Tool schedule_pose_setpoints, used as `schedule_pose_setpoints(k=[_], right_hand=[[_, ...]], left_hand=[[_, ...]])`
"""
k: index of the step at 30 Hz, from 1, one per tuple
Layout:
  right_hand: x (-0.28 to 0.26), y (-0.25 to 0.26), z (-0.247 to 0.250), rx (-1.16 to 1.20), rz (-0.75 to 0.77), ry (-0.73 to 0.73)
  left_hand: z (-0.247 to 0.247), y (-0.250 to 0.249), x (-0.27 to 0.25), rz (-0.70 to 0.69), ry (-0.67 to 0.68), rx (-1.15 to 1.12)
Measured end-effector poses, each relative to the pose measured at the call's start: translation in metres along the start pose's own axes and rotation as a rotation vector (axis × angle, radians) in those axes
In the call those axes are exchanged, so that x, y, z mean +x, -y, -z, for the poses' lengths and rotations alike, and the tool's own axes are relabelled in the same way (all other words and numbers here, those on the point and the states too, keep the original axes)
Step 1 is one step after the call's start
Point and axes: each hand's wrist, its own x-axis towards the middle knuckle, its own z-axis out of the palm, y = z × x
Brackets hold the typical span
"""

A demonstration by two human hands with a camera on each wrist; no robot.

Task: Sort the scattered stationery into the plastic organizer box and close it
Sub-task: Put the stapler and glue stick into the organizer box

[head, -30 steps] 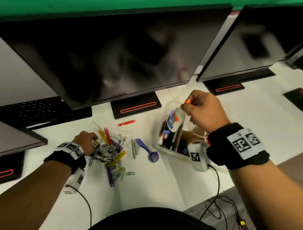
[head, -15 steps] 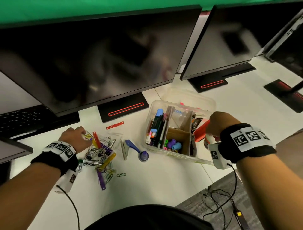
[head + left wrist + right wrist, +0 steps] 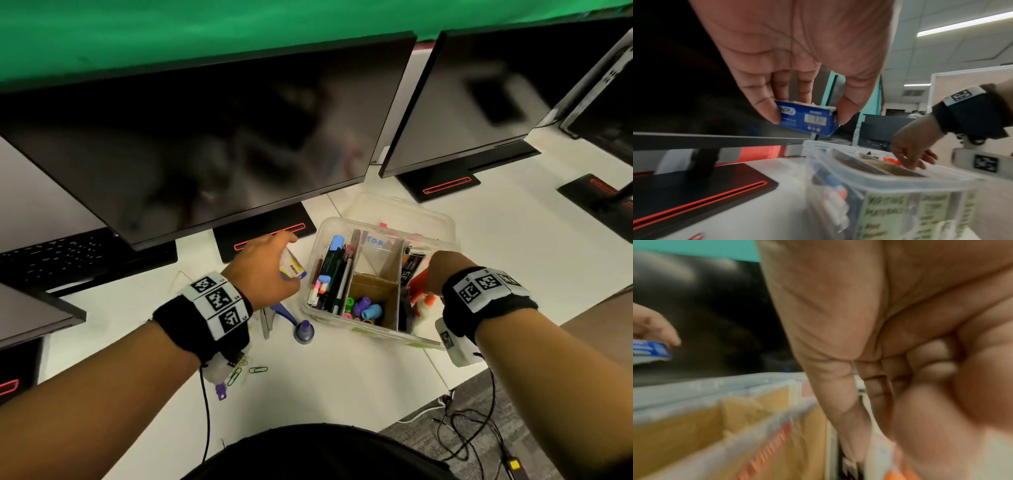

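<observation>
The left hand (image 3: 263, 270) pinches a small blue-sleeved eraser (image 3: 807, 119) between thumb and fingertips, held in the air just left of the clear plastic organizer box (image 3: 342, 317), above the tabletop (image 3: 342, 370). The right hand (image 3: 442, 270) reaches down into the box's right compartment, its fingers among the orange and white items there; whether its grip holds anything cannot be told. Paper clips (image 3: 253, 370) lie on the near left.
</observation>
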Motion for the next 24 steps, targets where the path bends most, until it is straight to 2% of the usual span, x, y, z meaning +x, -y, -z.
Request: schedule_pose_setpoints(k=[1,3,5,7,11,14,16,18,20,24], right_hand=[[-0.015,0.009,0.008,0.079,0.022,-0.063],[-0.036,0.024,0.021,0.479,0.113,-0.112],[-0.057,0.036,0.031,0.844,0.251,0.002],[-0.067,0.045,0.031,0.939,0.338,0.065],[-0.064,0.041,0.023,0.831,0.323,0.033],[-0.058,0.022,0.020,0.715,0.165,-0.023],[-0.053,0.012,0.016,0.576,0.052,-0.099],[-0.049,0.011,0.010,0.403,0.004,-0.145],[-0.044,0.016,0.004,0.284,0.009,-0.090],[-0.028,0.027,-0.004,0.252,0.019,0.002]], left_hand=[[0.000,-0.009,0.000,-0.037,0.009,-0.042],[-0.003,-0.027,0.001,-0.096,0.038,-0.121],[-0.008,-0.046,0.002,-0.157,0.064,-0.161],[-0.016,-0.063,0.003,-0.233,0.086,-0.174],[-0.034,-0.081,0.002,-0.323,0.159,-0.226],[-0.040,-0.070,0.005,-0.374,0.214,-0.109],[-0.039,-0.055,0.008,-0.391,0.191,0.019],[-0.036,-0.037,0.012,-0.348,0.146,0.059],[-0.031,-0.018,0.013,-0.263,0.109,0.067],[-0.020,0.025,0.015,-0.109,0.023,0.035]])
